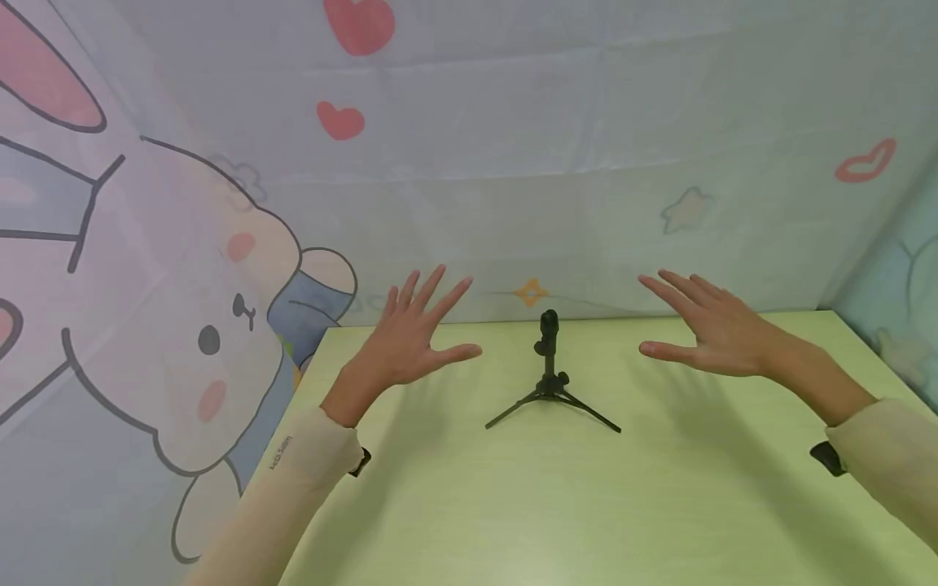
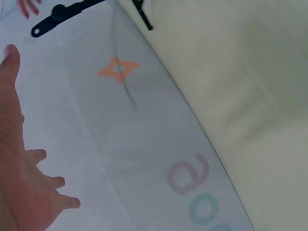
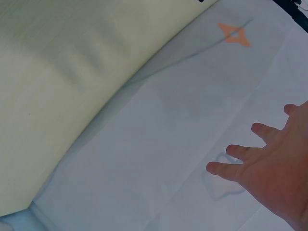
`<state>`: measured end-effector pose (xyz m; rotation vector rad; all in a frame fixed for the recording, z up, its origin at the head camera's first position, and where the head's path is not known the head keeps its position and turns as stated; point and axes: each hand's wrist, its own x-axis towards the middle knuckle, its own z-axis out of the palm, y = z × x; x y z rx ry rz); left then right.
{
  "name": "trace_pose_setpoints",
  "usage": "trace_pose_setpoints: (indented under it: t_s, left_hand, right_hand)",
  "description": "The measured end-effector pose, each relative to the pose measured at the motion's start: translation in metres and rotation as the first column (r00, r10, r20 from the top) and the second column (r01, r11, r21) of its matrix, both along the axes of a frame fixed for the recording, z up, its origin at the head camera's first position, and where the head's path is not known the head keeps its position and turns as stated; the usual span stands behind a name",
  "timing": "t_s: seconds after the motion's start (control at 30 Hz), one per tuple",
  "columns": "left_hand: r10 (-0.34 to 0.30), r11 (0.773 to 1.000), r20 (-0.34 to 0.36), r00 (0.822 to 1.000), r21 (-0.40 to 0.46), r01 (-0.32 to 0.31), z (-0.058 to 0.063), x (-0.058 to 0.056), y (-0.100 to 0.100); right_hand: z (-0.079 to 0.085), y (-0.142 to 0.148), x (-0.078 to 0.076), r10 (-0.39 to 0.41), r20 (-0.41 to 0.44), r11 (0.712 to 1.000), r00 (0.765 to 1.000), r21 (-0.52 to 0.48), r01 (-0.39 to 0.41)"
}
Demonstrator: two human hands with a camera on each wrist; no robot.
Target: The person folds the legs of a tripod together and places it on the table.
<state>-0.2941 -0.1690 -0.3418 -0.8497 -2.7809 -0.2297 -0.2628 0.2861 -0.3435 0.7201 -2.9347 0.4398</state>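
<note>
A black tripod (image 1: 550, 381) is standing upright on the pale bench (image 1: 469, 505), toward its far edge. Two thin, straight legs are splaying forward, one to each side, from a central hub where a knob is jutting right. A short post is rising from it, carrying another knob on the left and showing a small hole near its rounded tip

Curtained tabletop nook, wider room type unclear: rabbit-and-heart printed cloth (image 1: 498, 228) behind and beside pale green table (image 1: 513, 505).
</note>
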Motion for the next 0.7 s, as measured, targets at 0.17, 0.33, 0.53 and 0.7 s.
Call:
trace_pose_setpoints:
  t_s: [0.17, 0.33, 0.53, 0.7]
  left_hand:
    - [-0.068, 0.985, -0.064, 0.996, 0.152, 0.077, 0.005, 0.0, 0.013]
    - [-0.15, 0.943, -0.135, 0.979, 0.279, 0.183, 0.003, 0.002, 0.031]
    - [-0.234, 0.887, -0.187, 0.954, 0.36, 0.288, -0.011, 0.001, 0.055]
    - [-0.294, 0.842, -0.223, 0.93, 0.399, 0.362, -0.028, -0.001, 0.073]
  right_hand:
    - [-0.005, -0.009, -0.003, 0.046, -0.004, 0.994, 0.999, -0.096, -0.046]
    - [-0.015, -0.019, -0.004, 0.061, -0.011, 0.985, 0.998, -0.16, -0.062]
    - [-0.034, -0.033, -0.006, 0.084, -0.034, 0.974, 0.996, -0.208, -0.089]
    - [-0.052, -0.048, -0.005, 0.102, -0.06, 0.967, 0.993, -0.227, -0.113]
